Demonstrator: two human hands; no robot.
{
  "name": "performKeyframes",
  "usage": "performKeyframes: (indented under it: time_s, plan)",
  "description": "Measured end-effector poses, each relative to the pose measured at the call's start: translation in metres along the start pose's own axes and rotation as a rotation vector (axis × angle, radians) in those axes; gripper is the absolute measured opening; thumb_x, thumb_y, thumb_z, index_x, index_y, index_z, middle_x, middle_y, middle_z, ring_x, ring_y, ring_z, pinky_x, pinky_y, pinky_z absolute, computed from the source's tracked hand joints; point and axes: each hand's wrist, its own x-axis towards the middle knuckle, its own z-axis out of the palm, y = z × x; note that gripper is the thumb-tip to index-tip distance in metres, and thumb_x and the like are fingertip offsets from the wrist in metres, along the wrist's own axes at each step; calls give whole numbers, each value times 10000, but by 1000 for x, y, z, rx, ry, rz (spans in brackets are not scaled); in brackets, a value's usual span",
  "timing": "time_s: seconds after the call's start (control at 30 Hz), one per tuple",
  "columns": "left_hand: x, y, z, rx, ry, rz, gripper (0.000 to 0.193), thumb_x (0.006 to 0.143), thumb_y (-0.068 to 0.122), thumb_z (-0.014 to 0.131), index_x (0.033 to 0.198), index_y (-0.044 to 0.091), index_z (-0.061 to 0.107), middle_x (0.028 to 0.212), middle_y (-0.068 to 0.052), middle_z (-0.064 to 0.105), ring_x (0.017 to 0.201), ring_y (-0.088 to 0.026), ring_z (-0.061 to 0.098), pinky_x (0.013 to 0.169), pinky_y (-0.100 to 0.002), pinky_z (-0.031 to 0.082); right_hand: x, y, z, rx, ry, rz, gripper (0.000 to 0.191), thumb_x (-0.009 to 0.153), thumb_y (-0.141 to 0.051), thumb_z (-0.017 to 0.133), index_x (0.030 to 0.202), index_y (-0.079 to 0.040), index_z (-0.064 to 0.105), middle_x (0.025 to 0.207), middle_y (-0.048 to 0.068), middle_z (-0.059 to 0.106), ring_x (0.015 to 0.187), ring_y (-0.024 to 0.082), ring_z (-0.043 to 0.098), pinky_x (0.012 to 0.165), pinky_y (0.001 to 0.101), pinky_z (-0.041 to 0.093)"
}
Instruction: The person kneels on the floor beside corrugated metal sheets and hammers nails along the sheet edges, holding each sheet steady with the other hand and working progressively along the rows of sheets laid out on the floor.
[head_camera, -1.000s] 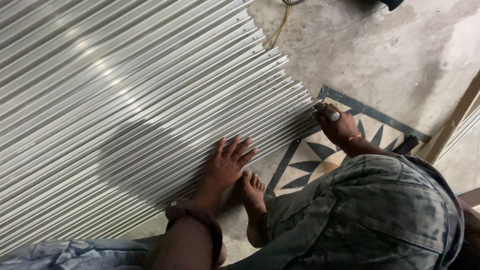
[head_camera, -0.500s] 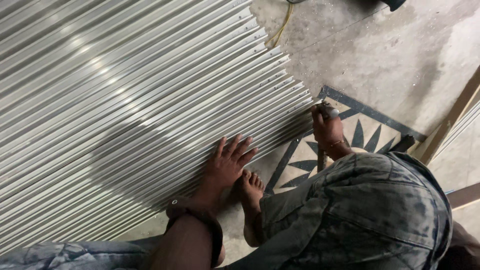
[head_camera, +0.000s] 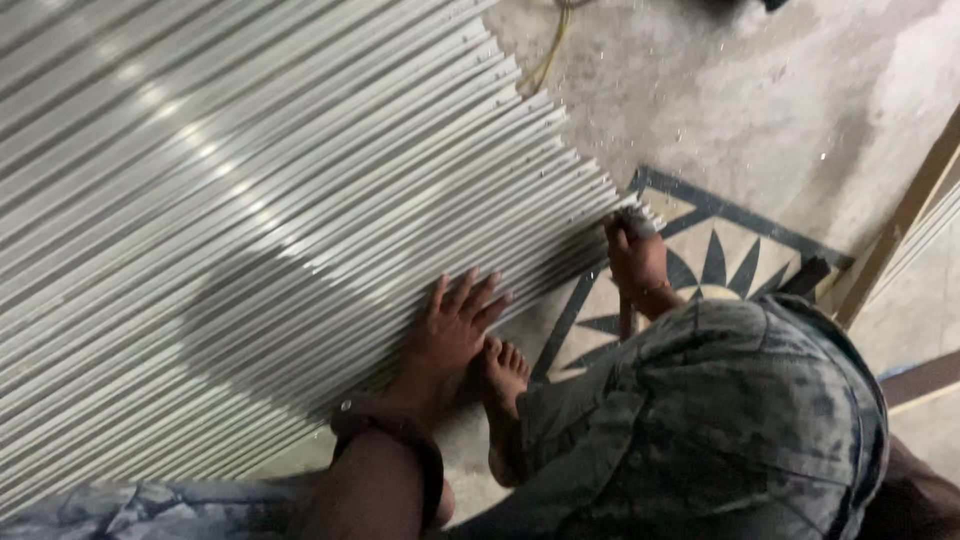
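A wide bed of long silvery metal strips (head_camera: 250, 200) lies side by side on the floor, running diagonally. My left hand (head_camera: 455, 325) rests flat on the strips near their lower edge, fingers spread, holding nothing; a dark band circles the wrist (head_camera: 390, 425). My right hand (head_camera: 635, 255) is at the strips' right-hand ends, fingers closed around a small pale object (head_camera: 638, 222) that touches those ends; its kind is too small to tell. My bare foot (head_camera: 505, 370) sits between the two hands, and my knee in patterned grey cloth (head_camera: 700, 420) fills the lower right.
A floor tile with a dark star pattern (head_camera: 710, 265) lies under my right hand. Rough concrete floor (head_camera: 760, 110) with metal shavings spreads beyond. A yellow cord (head_camera: 545, 60) lies at the top. Wooden battens (head_camera: 900, 225) lean at the right edge.
My right hand has slid left and slightly down along the strip ends, still closed on the pale object. My left hand stays flat on the strips.
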Motion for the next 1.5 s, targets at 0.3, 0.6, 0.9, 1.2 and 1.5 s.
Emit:
performKeyframes:
  time_s: [0.3, 0.6, 0.9, 1.2, 1.5]
  plan:
    - [-7, 3, 8, 41, 118, -25, 788, 986, 463, 637, 1676, 280, 303, 1751, -52, 182, 1607, -323, 155, 1283, -599, 142, -9, -31, -26, 120, -197, 190, 310, 1035, -352, 599, 1048, -61, 706, 658, 25, 603, 564, 106, 555, 512, 328, 448]
    - [-4, 3, 8, -6, 56, -44, 823, 912, 430, 677, 1644, 319, 319, 1732, -53, 218, 1580, -310, 210, 1247, -601, 168, -16, 17, -52, 350, -228, 111, 340, 1102, -344, 546, 1031, -13, 573, 683, 38, 577, 540, 146, 573, 496, 340, 482]
    - [-1, 2, -3, 62, 118, -51, 867, 888, 503, 720, 1640, 333, 326, 1715, -123, 264, 1570, -307, 261, 1264, -549, 186, 5, 5, -24, -289, -17, -229, 337, 1059, -387, 546, 1230, -115, 648, 969, 233, 727, 872, 484, 676, 724, 561, 529]
    - [0, 1, -5, 17, 74, -52, 836, 933, 530, 666, 1661, 335, 305, 1729, -128, 239, 1588, -302, 215, 1269, -538, 150, 5, -12, -18, -391, -91, -256, 321, 1072, -368, 537, 1275, -159, 671, 951, 220, 729, 838, 469, 696, 705, 548, 552]
    - [0, 0, -7, 65, 93, -55, 841, 936, 558, 659, 1662, 318, 307, 1733, -135, 227, 1595, -301, 210, 1281, -548, 131, 21, -22, -48, -513, -193, -485, 295, 1061, -306, 560, 1277, -136, 666, 991, 176, 742, 730, 377, 721, 588, 466, 564]
